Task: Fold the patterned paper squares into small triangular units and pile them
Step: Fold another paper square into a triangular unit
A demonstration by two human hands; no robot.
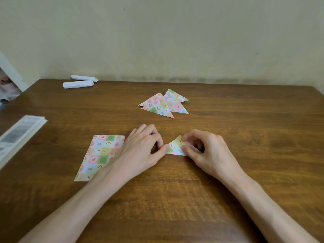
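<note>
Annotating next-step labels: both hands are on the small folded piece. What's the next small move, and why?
Probably press the crease flat with the right hand while the left hand pins the corner. The folded piece seems curved at its top edge, apart from the pile of triangles behind it, so it looks unfinished.

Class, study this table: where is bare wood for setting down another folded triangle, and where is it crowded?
Bare table lies right of the triangle pile and right hand, also between white rolls and pile. Crowded: left hand, half-folded paper and flat sheets in the middle.
</note>
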